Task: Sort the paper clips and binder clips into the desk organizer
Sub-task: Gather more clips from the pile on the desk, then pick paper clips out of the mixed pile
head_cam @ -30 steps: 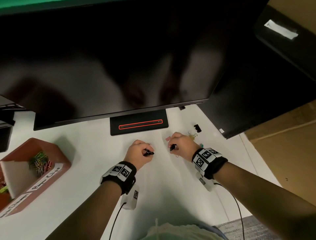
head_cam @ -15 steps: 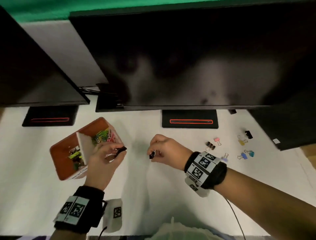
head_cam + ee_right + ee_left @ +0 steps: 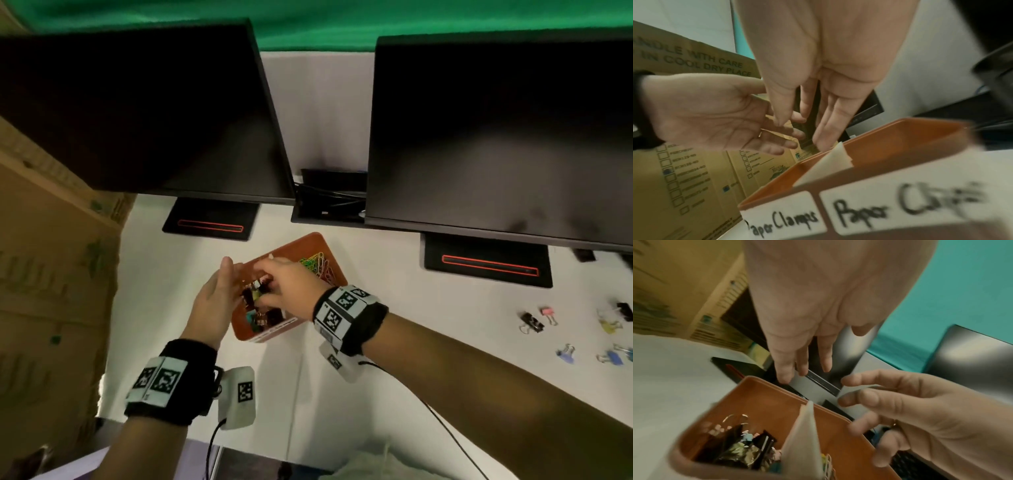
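The orange desk organizer (image 3: pixel 303 245) stands on the white desk under both hands. Its left compartment holds several binder clips (image 3: pixel 262 315), and coloured paper clips (image 3: pixel 317 265) fill the right one. A white divider (image 3: pixel 805 434) splits them. My left hand (image 3: pixel 219 294) hovers at the left rim with its fingers straight and its palm facing right, and it holds nothing. My right hand (image 3: pixel 284 284) hangs over the binder clip compartment with its fingers spread and empty. The wrist views show the same bare left hand (image 3: pixel 801 344) and right hand (image 3: pixel 818 105). Labels read "Paper Clamps" (image 3: pixel 783 219) and "Paper Clips" (image 3: pixel 900 203).
Several loose binder clips (image 3: pixel 534 323) lie on the desk at the far right. Two dark monitors (image 3: pixel 496 137) on black stands (image 3: pixel 486 263) overhang the back of the desk. Cardboard boxes (image 3: pixel 51 257) stand off the desk's left edge. Wrist cables trail toward me.
Each hand pinched a black binder clip near the loose pile. Both hands carried their clips left to the organizer. Now both hands are open above it and no clip shows in the fingers.
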Available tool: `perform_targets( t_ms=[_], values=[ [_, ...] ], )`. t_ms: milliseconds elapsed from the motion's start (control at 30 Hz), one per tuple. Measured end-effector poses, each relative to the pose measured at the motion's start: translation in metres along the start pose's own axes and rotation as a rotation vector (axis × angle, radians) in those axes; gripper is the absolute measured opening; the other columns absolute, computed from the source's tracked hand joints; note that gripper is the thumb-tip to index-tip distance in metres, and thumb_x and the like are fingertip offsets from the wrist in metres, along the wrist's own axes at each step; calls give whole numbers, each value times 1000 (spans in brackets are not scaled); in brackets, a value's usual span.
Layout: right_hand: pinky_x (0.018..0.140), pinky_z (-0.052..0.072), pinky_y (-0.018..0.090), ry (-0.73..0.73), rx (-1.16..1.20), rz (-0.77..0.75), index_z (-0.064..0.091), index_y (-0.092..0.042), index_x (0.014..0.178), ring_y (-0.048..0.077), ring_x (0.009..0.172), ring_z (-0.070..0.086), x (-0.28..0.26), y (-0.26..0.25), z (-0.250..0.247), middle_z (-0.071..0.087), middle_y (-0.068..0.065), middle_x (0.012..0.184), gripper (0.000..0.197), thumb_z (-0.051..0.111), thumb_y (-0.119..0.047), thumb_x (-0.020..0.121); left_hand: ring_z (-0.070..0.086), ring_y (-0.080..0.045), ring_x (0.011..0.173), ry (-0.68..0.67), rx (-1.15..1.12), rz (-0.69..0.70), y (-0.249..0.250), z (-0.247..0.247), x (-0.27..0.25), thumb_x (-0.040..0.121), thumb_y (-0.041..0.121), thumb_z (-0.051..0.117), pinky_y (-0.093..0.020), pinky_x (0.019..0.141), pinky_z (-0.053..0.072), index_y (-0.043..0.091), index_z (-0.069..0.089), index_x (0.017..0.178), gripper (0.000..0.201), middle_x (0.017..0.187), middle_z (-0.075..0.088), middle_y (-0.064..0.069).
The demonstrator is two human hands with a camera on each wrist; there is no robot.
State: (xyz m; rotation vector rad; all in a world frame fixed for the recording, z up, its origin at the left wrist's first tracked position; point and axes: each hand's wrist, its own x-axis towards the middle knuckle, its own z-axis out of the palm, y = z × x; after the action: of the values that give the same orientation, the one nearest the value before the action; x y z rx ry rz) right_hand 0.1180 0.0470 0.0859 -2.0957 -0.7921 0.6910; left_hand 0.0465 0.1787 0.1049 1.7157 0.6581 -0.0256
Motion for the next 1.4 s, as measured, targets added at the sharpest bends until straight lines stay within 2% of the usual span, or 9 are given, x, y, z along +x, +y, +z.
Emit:
perform_targets(
  t_ms=[67, 133, 233, 500, 633, 800, 1000, 1167, 1400],
  values=[
    [95, 48, 33, 22, -11, -31, 49, -21, 127, 17, 109, 56, -18, 14, -9, 50, 3, 129, 46, 64, -28, 85, 60, -10, 102, -3, 149, 128, 0, 7, -6, 91, 61, 29, -34, 89, 46, 37, 63, 97, 42, 103, 65, 7],
    [87, 50, 28, 86, -9, -45, 52, -23, 122, 11, 92, 55, -46, 37, -24, 51, -2, 118, 40, 65, -28, 85, 56, -9, 104, -50, 296, 261, 2, 25, -10, 94, 51, 34, -32, 89, 43, 34, 61, 103, 34, 105, 62, 9],
    [86, 47, 25, 229, -61, 39, 55, -25, 120, 7, 92, 49, -98, 88, -51, 51, -2, 112, 39, 67, -29, 83, 52, -1, 104, -173, 355, 324, 6, 76, -17, 93, 34, 48, -19, 87, 40, 27, 57, 113, 23, 113, 55, 7],
    [79, 50, 35, 544, -298, 741, 44, -28, 120, 23, 99, 55, -278, 224, -131, 42, 0, 119, 57, 68, -51, 75, 49, -6, 108, -600, 506, 488, 7, 252, -45, 84, 26, 64, -24, 92, 46, 30, 45, 126, 46, 122, 40, 10],
    [90, 48, 40, 499, -330, 961, 41, -27, 127, 28, 116, 43, -351, 271, -148, 37, 6, 130, 67, 71, -51, 71, 45, -15, 117, -757, 696, 529, 0, 334, -53, 84, 25, 63, -32, 99, 43, 34, 35, 134, 58, 133, 34, 8],
    [97, 43, 31, 437, -170, 902, 50, -24, 126, 22, 114, 43, -393, 311, -154, 40, 1, 127, 57, 74, -32, 75, 29, -21, 131, -858, 942, 594, -19, 410, -53, 84, 18, 59, -33, 108, 34, 38, 30, 138, 64, 144, 25, 3],
    [91, 36, 17, 385, -181, 788, 61, -13, 118, 19, 108, 51, -396, 340, -157, 51, 3, 120, 31, 60, -18, 87, 31, -21, 124, -825, 1108, 624, -35, 454, -55, 87, 24, 58, -33, 104, 37, 32, 33, 139, 59, 139, 29, 4],
    [83, 41, 16, 411, -119, 744, 63, -13, 105, 18, 98, 57, -393, 346, -163, 54, 3, 112, 19, 59, -10, 86, 41, -22, 107, -718, 985, 606, -36, 464, -56, 85, 17, 61, -27, 94, 38, 19, 58, 115, 30, 118, 48, -1],
    [90, 38, 13, 414, -39, 592, 55, -20, 126, 7, 92, 47, -381, 350, -173, 42, 0, 119, 44, 54, 0, 86, 46, -19, 85, -658, 952, 576, -37, 463, -56, 79, 14, 63, -22, 76, 35, 16, 55, 84, 10, 88, 50, 1]
  ],
)
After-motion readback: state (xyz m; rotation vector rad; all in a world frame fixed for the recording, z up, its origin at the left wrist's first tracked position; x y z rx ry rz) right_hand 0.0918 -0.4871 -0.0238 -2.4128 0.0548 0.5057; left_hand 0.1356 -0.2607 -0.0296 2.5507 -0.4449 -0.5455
